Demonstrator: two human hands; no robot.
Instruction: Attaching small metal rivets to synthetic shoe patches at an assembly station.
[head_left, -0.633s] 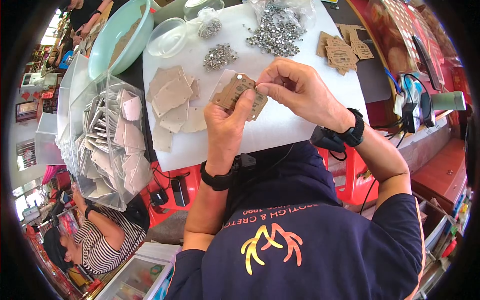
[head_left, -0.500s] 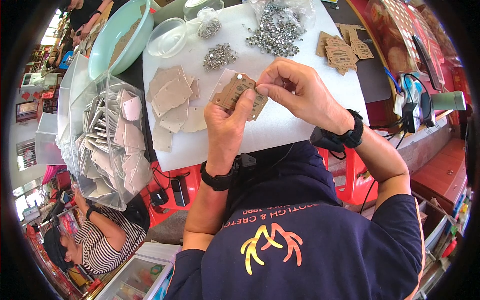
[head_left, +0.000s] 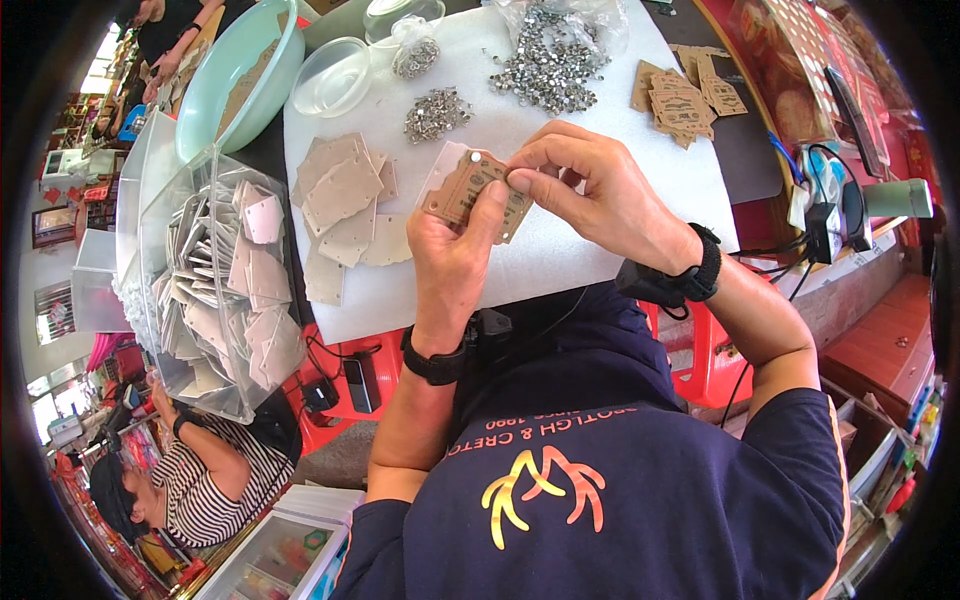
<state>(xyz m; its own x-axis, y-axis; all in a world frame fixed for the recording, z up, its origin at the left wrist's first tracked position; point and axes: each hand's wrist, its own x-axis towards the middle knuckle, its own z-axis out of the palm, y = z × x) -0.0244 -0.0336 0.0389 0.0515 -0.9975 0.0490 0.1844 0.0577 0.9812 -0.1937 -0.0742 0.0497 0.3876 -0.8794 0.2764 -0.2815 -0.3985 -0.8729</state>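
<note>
My left hand [head_left: 448, 258] grips a brown printed cardboard card [head_left: 462, 192], its thumb pressed across the front. Behind the card's upper left part a pale, clear-looking sheet [head_left: 440, 168] sticks out. A round silver stud [head_left: 475, 157] sits at the card's top edge. My right hand [head_left: 610, 195] is pinched closed at the card's right edge; whatever lies between its fingertips is hidden. Left of the card, several plain grey-brown cards [head_left: 340, 195] lie in a loose pile. Beyond it is a small heap of metal studs [head_left: 438, 115].
A white foam sheet [head_left: 660, 215] covers the table. Farther back lie a larger stud heap [head_left: 545, 75] and a clear lid [head_left: 332, 78]. Printed cards [head_left: 682, 108] are stacked at right. A clear bin of cards [head_left: 215, 290] and a green basin [head_left: 200, 105] stand left. Another person [head_left: 210, 480] sits lower left.
My right fingertips have shifted slightly left and stay at the card's right edge. The left hand and the card have barely moved.
</note>
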